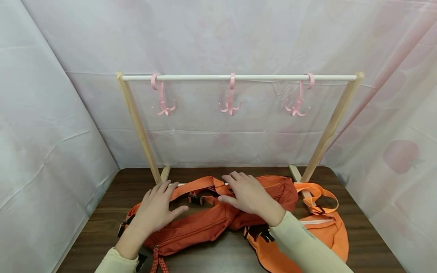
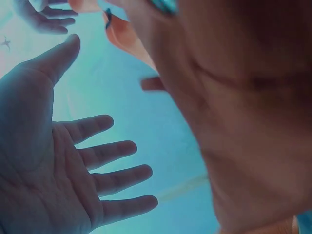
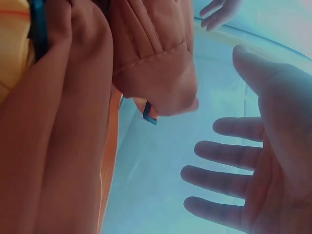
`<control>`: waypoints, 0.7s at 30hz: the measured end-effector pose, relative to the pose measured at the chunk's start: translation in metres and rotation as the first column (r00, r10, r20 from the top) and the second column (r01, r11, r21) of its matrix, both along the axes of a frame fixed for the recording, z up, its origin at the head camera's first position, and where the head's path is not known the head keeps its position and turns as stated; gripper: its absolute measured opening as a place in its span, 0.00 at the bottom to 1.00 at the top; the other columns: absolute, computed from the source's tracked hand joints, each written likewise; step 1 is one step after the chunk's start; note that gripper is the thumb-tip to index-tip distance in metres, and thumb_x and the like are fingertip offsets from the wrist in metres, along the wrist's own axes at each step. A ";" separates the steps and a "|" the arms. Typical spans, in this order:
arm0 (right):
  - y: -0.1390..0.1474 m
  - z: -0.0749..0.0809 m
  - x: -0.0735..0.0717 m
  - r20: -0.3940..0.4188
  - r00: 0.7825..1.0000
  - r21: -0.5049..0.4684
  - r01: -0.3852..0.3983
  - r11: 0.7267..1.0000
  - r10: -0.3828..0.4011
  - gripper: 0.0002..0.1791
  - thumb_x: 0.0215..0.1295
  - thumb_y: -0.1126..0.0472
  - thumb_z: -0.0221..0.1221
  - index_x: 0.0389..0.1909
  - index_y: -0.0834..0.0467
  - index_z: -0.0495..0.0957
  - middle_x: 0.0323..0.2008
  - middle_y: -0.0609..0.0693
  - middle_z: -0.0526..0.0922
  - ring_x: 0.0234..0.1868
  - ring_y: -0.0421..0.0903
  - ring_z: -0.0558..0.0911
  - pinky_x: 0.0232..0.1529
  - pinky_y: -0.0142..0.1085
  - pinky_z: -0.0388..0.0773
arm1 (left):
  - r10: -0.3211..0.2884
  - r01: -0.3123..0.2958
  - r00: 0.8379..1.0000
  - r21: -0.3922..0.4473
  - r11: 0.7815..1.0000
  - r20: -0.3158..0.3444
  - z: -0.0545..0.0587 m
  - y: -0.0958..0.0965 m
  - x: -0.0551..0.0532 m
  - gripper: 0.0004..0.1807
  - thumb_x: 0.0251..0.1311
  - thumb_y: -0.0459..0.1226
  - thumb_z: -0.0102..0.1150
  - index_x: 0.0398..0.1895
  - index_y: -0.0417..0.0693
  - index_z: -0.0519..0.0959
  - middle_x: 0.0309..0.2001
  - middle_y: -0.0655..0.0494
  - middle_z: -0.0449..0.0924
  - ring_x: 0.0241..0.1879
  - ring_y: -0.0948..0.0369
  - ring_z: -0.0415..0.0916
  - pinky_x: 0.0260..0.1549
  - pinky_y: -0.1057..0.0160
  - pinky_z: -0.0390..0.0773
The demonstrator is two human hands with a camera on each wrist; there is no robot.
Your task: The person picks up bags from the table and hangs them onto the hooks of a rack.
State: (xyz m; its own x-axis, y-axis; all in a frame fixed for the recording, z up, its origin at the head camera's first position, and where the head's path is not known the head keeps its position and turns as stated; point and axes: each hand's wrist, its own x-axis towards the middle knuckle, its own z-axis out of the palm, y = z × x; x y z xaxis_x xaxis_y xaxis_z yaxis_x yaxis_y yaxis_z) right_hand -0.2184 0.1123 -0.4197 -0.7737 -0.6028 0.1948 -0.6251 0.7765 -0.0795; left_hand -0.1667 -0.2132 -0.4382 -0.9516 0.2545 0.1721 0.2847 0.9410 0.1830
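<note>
My left hand (image 1: 151, 210) is held over the left end of a rust-red waist bag (image 1: 194, 227), fingers straight and spread. A black buckle (image 1: 124, 226) shows beside that wrist. Over the middle, my right hand (image 1: 249, 195) hovers by an orange strap (image 1: 201, 184) and a second rust-red bag section (image 1: 283, 191). Both wrist views show bare palms, the left hand (image 2: 44, 156) and the right hand (image 3: 278, 146) apart from the fabric. A brighter orange waist bag (image 1: 332, 237) lies at the right, partly hidden under my right forearm.
Behind the bags stands a rack with a white rod (image 1: 194, 77) on wooden legs (image 1: 332, 129). Three pink hooks hang from it: a left hook (image 1: 163, 102), a middle hook (image 1: 230, 100) and a right hook (image 1: 299, 102). Pale curtains surround the dark wooden table (image 1: 99, 242).
</note>
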 end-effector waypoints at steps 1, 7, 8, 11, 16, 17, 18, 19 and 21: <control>-0.002 0.000 -0.001 -0.005 1.000 0.011 -0.006 1.000 0.006 0.44 0.74 0.25 0.52 0.77 0.52 0.71 0.68 0.53 0.78 0.65 0.55 0.79 0.61 0.55 0.78 | 0.002 -0.002 1.000 -0.003 1.000 -0.001 -0.001 -0.003 -0.001 0.53 0.63 0.73 0.58 0.79 0.47 0.68 0.75 0.36 0.67 0.72 0.35 0.66 0.62 0.26 0.67; -0.017 0.005 -0.007 0.001 1.000 0.106 -0.007 0.994 0.007 0.42 0.76 0.27 0.51 0.78 0.51 0.70 0.69 0.52 0.77 0.67 0.53 0.78 0.64 0.53 0.76 | 0.018 -0.018 1.000 -0.018 1.000 -0.014 -0.009 -0.020 -0.011 0.46 0.63 0.59 0.73 0.75 0.41 0.72 0.69 0.35 0.73 0.65 0.35 0.73 0.57 0.30 0.73; -0.020 0.007 -0.008 0.009 1.000 0.111 -0.010 0.994 0.009 0.41 0.76 0.28 0.52 0.78 0.51 0.70 0.68 0.52 0.77 0.67 0.53 0.78 0.64 0.53 0.76 | 0.024 -0.025 1.000 -0.021 0.999 -0.009 -0.010 -0.022 -0.013 0.45 0.63 0.57 0.74 0.75 0.40 0.72 0.68 0.35 0.73 0.63 0.34 0.74 0.56 0.30 0.74; -0.027 0.009 -0.011 0.002 1.000 0.120 -0.026 0.992 0.026 0.39 0.77 0.31 0.54 0.77 0.51 0.70 0.67 0.51 0.78 0.66 0.53 0.78 0.64 0.52 0.76 | 0.048 -0.047 0.999 -0.039 0.998 0.017 -0.014 -0.028 -0.019 0.44 0.62 0.54 0.76 0.73 0.38 0.73 0.67 0.34 0.74 0.60 0.34 0.76 0.54 0.31 0.75; -0.040 0.010 -0.019 -0.023 0.998 0.136 -0.053 0.989 0.057 0.35 0.78 0.34 0.55 0.75 0.51 0.72 0.64 0.50 0.79 0.63 0.51 0.80 0.62 0.50 0.78 | 0.064 -0.060 0.995 -0.055 0.997 0.072 -0.021 -0.033 -0.028 0.42 0.63 0.54 0.76 0.71 0.36 0.74 0.65 0.34 0.75 0.58 0.35 0.77 0.51 0.33 0.78; -0.042 0.010 -0.020 -0.025 0.998 0.141 -0.056 0.988 0.060 0.35 0.78 0.34 0.56 0.75 0.51 0.73 0.64 0.50 0.79 0.63 0.51 0.80 0.62 0.49 0.78 | 0.064 -0.060 0.994 -0.052 0.997 0.087 -0.022 -0.034 -0.030 0.42 0.63 0.53 0.75 0.71 0.36 0.74 0.65 0.34 0.75 0.58 0.35 0.77 0.51 0.33 0.78; -0.045 0.010 -0.022 -0.026 0.998 0.145 -0.059 0.988 0.063 0.34 0.78 0.35 0.56 0.75 0.52 0.73 0.64 0.50 0.79 0.62 0.51 0.80 0.61 0.49 0.78 | 0.064 -0.060 0.993 -0.050 0.997 0.103 -0.023 -0.034 -0.032 0.42 0.63 0.53 0.75 0.71 0.37 0.74 0.65 0.34 0.75 0.58 0.35 0.76 0.51 0.33 0.78; -0.048 0.010 -0.025 -0.028 0.998 0.151 -0.059 0.987 0.064 0.34 0.78 0.35 0.56 0.74 0.51 0.73 0.64 0.50 0.79 0.62 0.50 0.81 0.61 0.49 0.78 | 0.064 -0.059 0.991 -0.046 0.997 0.121 -0.023 -0.034 -0.035 0.41 0.63 0.53 0.75 0.71 0.37 0.74 0.66 0.33 0.74 0.59 0.35 0.76 0.52 0.33 0.77; -0.053 0.009 -0.029 -0.028 0.997 0.158 -0.061 0.985 0.066 0.33 0.79 0.36 0.56 0.74 0.51 0.73 0.64 0.50 0.80 0.63 0.51 0.81 0.62 0.49 0.78 | 0.061 -0.055 0.986 -0.041 0.998 0.153 -0.024 -0.033 -0.040 0.40 0.63 0.51 0.76 0.71 0.38 0.75 0.66 0.33 0.74 0.59 0.34 0.75 0.52 0.33 0.77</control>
